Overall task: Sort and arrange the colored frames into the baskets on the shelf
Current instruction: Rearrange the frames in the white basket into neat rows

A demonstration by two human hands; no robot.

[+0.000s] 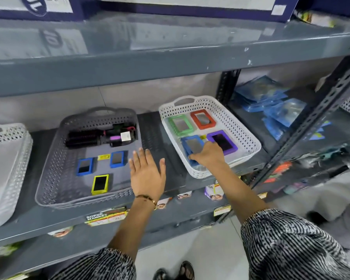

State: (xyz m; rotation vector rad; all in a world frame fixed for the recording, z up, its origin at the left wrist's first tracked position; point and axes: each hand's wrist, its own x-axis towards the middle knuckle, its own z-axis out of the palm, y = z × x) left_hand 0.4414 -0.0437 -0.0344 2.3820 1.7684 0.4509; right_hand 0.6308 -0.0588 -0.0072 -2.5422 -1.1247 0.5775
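Right hand grips blue frame in white basket

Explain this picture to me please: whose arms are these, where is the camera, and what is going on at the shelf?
No machine here: a person wears a camera on the head, looking down at both hands. On the grey metal shelf sit a grey perforated plastic basket, holding two blue frames, a yellow one and hairbrushes, and a white perforated plastic basket with green, red, purple and blue frames. The right hand grips the blue rectangular frame in the white basket. The left hand hovers open, holding nothing.
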